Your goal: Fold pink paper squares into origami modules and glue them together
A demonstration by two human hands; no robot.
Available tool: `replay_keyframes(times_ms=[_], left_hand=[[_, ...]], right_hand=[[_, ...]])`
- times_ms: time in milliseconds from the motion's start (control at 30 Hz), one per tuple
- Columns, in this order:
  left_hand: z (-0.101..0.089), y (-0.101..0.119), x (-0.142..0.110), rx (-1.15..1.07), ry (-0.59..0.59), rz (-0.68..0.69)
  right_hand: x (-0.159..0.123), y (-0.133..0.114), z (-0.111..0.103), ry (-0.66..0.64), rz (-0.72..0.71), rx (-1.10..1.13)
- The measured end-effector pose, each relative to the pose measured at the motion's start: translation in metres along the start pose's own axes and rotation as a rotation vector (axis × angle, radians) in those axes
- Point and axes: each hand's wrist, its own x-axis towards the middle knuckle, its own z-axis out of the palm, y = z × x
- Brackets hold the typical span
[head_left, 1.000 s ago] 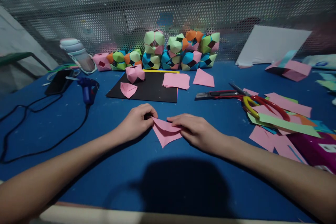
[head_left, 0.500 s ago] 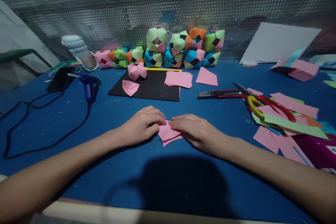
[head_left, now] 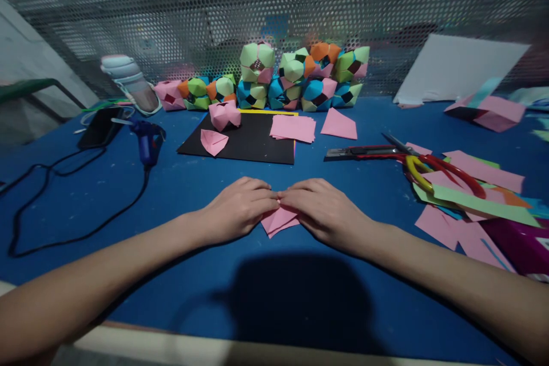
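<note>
While resting on a blue tabletop (head_left: 189,291), presses folded pink paper (head_left: 278,222) under closed fingers of left hand (head_left: 240,209) and right hand (head_left: 326,210).

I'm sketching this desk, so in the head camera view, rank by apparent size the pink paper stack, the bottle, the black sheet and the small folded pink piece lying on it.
Largest to smallest:
black sheet
bottle
pink paper stack
small folded pink piece
</note>
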Motion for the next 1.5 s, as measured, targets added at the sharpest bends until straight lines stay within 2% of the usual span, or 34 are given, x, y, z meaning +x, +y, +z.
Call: replay_keyframes(times_ms=[133,333,400,467,533,667,800,900,1067,1167,1333,1500], left_hand=[[-0.002,0.0,0.002,-0.023,-0.014,-0.02],[-0.015,-0.006,0.002,0.184,-0.058,-0.1],[-0.017,-0.008,0.002,0.178,-0.016,-0.155],[-0.018,-0.008,0.001,0.05,0.084,-0.252],[-0.02,-0.006,0.002,-0.17,0.179,-0.405],[-0.021,-0.002,0.005,-0.625,0.295,-0.662],[-0.013,0.0,0.008,-1.026,0.46,-0.74],[-0.007,0.004,0.011,-1.277,0.488,-0.793],[-0.006,0.016,0.016,-1.5,0.572,-0.952],[-0.007,0.022,0.018,-1.571,0.607,-0.95],[-0.004,0.025,0.019,-1.66,0.65,-0.858],[0.001,0.029,0.02,-1.69,0.517,-0.734]], right_hand=[[0.002,-0.001,-0.001,-0.031,-0.013,-0.085],[0.003,-0.003,-0.007,-0.053,-0.005,-0.237],[0.003,-0.003,-0.008,-0.038,0.023,-0.222],[0.001,-0.003,-0.007,0.011,0.062,-0.177],[0.0,-0.002,-0.006,0.087,0.123,-0.107],[-0.002,-0.001,-0.003,0.212,0.295,0.044],[0.0,0.001,-0.003,0.234,0.491,0.235],[0.003,0.001,-0.004,0.231,0.621,0.419],[0.006,-0.002,-0.005,0.227,0.692,0.552],[0.007,-0.003,-0.006,0.205,0.716,0.581],[0.009,-0.004,-0.008,0.227,0.761,0.606],[0.009,-0.005,-0.008,0.231,0.764,0.588]])
